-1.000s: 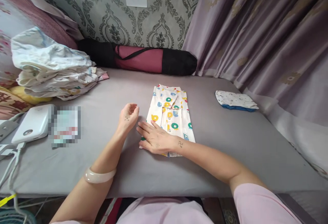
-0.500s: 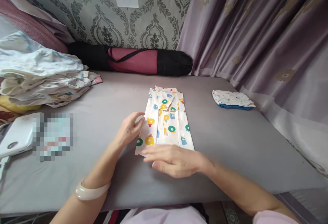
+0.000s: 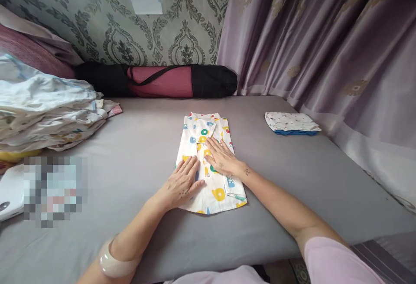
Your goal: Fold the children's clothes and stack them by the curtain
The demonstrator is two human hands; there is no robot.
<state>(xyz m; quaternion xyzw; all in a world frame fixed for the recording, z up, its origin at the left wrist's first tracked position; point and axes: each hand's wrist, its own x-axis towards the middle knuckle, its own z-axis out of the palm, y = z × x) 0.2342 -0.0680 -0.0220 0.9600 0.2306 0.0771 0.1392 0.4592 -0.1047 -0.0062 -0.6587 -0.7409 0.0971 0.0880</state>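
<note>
Beneath both hands [image 3: 182, 185] [image 3: 223, 159] | patterned shirt [image 3: 211, 190] | flat (far end uncovered)

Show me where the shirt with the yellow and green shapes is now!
In the head view, the shirt lies near the middle on the grey sheet, under the left hand and right hand, left of the folded cloths.

One left hand [image 3: 182, 185] and one right hand [image 3: 223, 159] touch one shirt [image 3: 211, 198]. Beyond them: one bag [image 3: 159, 83], one paper [image 3: 145, 1]. Left of them: one pile [image 3: 48, 106], one device [image 3: 11, 188], one blurred item [image 3: 61, 190]. Right: two folded cloths [image 3: 290, 122]. Nearer: one bangle [image 3: 113, 264].
</note>
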